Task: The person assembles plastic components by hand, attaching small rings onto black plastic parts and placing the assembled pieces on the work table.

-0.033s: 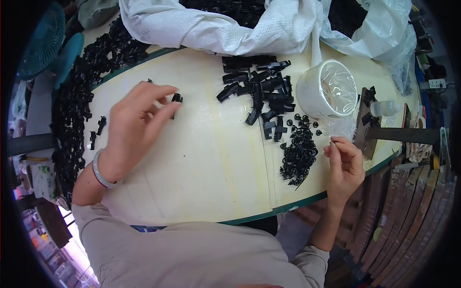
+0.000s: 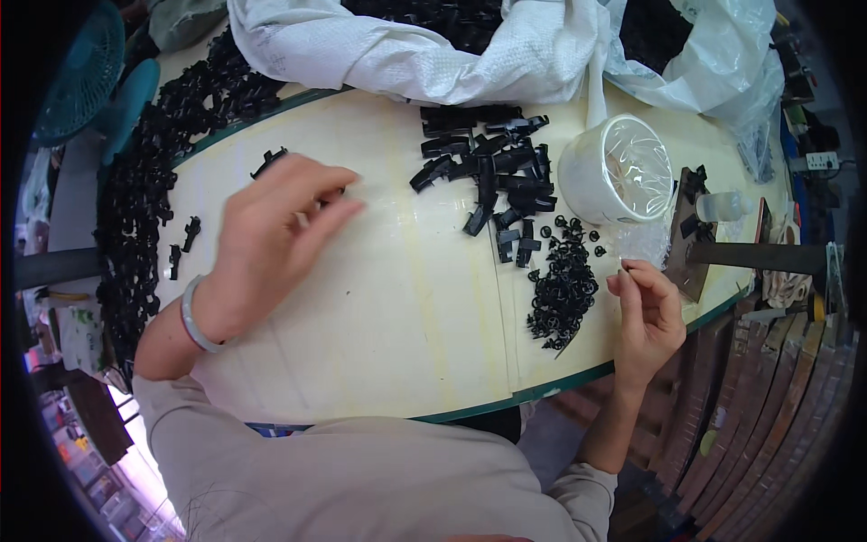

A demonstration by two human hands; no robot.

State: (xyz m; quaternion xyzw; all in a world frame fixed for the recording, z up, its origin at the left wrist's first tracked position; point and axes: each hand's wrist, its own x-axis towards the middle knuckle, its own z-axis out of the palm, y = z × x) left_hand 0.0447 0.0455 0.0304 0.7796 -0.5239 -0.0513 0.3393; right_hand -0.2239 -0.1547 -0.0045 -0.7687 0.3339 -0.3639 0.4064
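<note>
My left hand (image 2: 280, 226) hovers over the left half of the table, thumb and forefinger apart. A black plastic part shows partly in the gap between them, mostly hidden by the fingers. Just beyond the knuckles lies another black plastic part (image 2: 268, 163). My right hand (image 2: 648, 312), at the table's right edge, pinches a small dark piece (image 2: 623, 268) at its fingertips; its shape is too small to make out. Beside that hand spreads a heap of small black wheel-like pieces (image 2: 562, 294). Behind the heap lies a loose pile of longer curved black parts (image 2: 506, 167).
A white tub (image 2: 582, 172) with clear film stands right of the pile. White sacks (image 2: 406, 63) of black parts line the back. Many black parts (image 2: 135, 235) cover the left side. Two single parts (image 2: 188, 235) lie near my left wrist. A small clear bottle (image 2: 720, 206) stands right.
My left hand has shifted right, its thumb and forefinger spreading wider and uncovering more of the black part behind it. My right hand has stayed in place.
</note>
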